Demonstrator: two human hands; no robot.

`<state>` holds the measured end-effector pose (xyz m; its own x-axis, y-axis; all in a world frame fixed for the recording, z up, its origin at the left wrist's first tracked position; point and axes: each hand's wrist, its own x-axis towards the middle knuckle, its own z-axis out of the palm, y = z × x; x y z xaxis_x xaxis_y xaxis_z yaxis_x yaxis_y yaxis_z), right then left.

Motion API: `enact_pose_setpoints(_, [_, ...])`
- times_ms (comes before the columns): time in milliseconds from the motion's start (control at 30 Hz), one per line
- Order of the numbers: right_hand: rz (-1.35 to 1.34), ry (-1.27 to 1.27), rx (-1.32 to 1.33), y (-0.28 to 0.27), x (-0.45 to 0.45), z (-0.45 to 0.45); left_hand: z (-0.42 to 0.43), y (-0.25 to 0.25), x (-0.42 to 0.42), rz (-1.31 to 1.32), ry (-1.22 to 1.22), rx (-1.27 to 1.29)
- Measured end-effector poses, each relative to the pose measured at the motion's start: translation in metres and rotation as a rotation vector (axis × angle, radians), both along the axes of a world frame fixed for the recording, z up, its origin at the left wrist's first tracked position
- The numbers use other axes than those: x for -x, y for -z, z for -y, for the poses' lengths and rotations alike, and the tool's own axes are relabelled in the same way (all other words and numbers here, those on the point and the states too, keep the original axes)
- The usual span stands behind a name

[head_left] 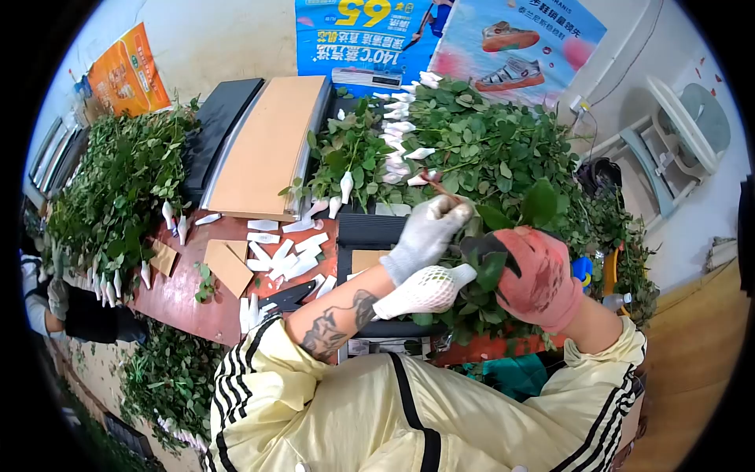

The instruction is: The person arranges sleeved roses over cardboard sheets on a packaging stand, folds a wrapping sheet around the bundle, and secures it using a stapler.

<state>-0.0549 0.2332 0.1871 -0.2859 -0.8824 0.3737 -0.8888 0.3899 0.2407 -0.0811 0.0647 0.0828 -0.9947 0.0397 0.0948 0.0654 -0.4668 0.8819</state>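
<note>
My left hand (427, 238), in a pale grey glove, is closed in a pinch on a thin reddish stem (442, 188) that sticks out up and left. My right hand (536, 277), in a red and black glove, is wrapped round leafy rose stems, with green leaves (492, 269) showing beside its fingers. Below my left wrist, a rose head in a white mesh sleeve (429, 292) points left. Its stem runs in among the leaves by my right hand. The fingertips of my right hand are partly hidden.
Rose bunches with white-wrapped heads (487, 141) fill the table's back right. More foliage (118, 189) is piled at left. Cardboard sheets (267, 149), loose white sleeves (287, 256) and a black-handled tool (289, 296) lie on the red table (177, 295). Another person's gloved hand (58, 299) shows far left.
</note>
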Motion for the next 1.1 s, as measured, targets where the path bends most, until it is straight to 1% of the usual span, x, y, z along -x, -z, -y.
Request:
enact_pose_setpoints(33, [0.051,0.06,0.039,0.004,0.0,0.0,-0.003,0.011,0.009,-0.02,0.042,-0.009])
enact_pose_setpoints(67, [0.049,0.058,0.039,-0.001,0.001,0.002,-0.001,0.015,0.016,-0.038,0.088,-0.09])
enact_pose_setpoints(100, [-0.048,0.017,-0.013,-0.01,0.003,0.003,0.0,0.02,0.022,-0.057,0.137,-0.171])
enact_pose_setpoints(133, [-0.144,-0.024,-0.065,-0.016,0.004,0.004,0.001,0.011,0.022,-0.016,0.086,-0.198])
enact_pose_setpoints(167, [-0.144,-0.022,-0.068,-0.015,0.003,0.002,0.009,0.006,0.025,-0.02,0.001,-0.126])
enact_pose_setpoints(200, [-0.017,-0.009,0.05,-0.012,-0.001,-0.001,0.018,0.002,0.028,-0.018,-0.083,-0.052])
enact_pose_setpoints(233, [0.111,0.003,0.168,-0.01,-0.004,-0.003,0.03,0.0,0.032,0.018,-0.159,-0.08])
enact_pose_setpoints(300, [0.123,0.017,0.217,-0.016,-0.008,-0.007,0.055,-0.003,0.04,0.066,-0.316,-0.163])
enact_pose_setpoints(367, [0.042,0.1,0.215,-0.023,0.004,-0.022,0.094,-0.014,0.029,-0.005,-0.557,0.13])
enact_pose_setpoints(400, [-0.189,0.013,0.142,-0.034,0.012,-0.026,0.128,0.002,0.032,-0.152,-0.784,0.488])
enact_pose_setpoints(433, [-0.291,0.043,0.161,-0.039,0.019,-0.034,0.162,0.004,0.021,-0.24,-0.916,0.851])
enact_pose_setpoints(467, [-0.312,0.066,0.214,-0.047,0.024,-0.04,0.198,0.005,0.009,-0.033,-0.917,1.288])
enact_pose_setpoints(500, [-0.253,0.153,0.262,-0.058,0.026,-0.043,0.218,0.013,-0.004,0.09,-0.93,1.225])
enact_pose_setpoints(533, [-0.397,0.152,0.322,-0.067,0.03,-0.046,0.259,0.062,-0.003,0.028,-1.048,1.361])
enact_pose_setpoints(567, [-0.725,0.185,0.382,-0.075,0.038,-0.046,0.25,0.055,-0.025,0.224,-1.005,1.56])
enact_pose_setpoints(600, [-0.774,0.205,0.429,-0.088,0.04,-0.043,0.24,0.054,-0.042,0.1,-1.029,1.651])
enact_pose_setpoints(667, [-0.623,0.246,0.548,-0.118,0.042,-0.028,0.21,0.059,-0.069,-0.224,-0.848,1.662])
enact_pose_setpoints(700, [-0.595,0.26,0.574,-0.125,0.043,-0.021,0.179,0.049,-0.083,-0.221,-0.751,1.515])
enact_pose_setpoints(733, [-0.61,0.264,0.585,-0.128,0.044,-0.017,0.146,0.04,-0.097,-0.347,-0.634,1.382])
enact_pose_setpoints(767, [-0.623,0.258,0.594,-0.128,0.045,-0.01,0.124,0.045,-0.104,-0.386,-0.549,1.355])
enact_pose_setpoints(800, [-0.679,0.121,0.43,-0.116,0.043,0.008,0.103,0.039,-0.111,-0.395,-0.424,1.428])
enact_pose_setpoints(833, [-0.704,0.048,0.349,-0.092,0.039,0.026,0.089,0.05,-0.114,-0.36,-0.278,1.467])
enact_pose_setpoints(867, [-0.726,-0.026,0.265,-0.069,0.034,0.044,0.075,0.049,-0.118,-0.334,-0.185,1.475])
enact_pose_setpoints(900, [-0.47,0.088,0.03,-0.037,0.031,0.055,0.066,0.058,-0.12,-0.286,-0.124,1.554])
enact_pose_setpoints(933, [-0.214,0.198,-0.204,0.001,0.037,0.061,0.062,0.07,-0.12,-0.267,-0.107,1.567])
enact_pose_setpoints(1033, [-0.048,0.107,-0.47,0.119,0.05,0.065,0.056,0.086,-0.12,-0.238,-0.056,1.612])
enact_pose_setpoints(1100, [0.184,0.116,-0.557,0.166,0.056,0.065,0.057,0.091,-0.121,-0.227,-0.008,1.658])
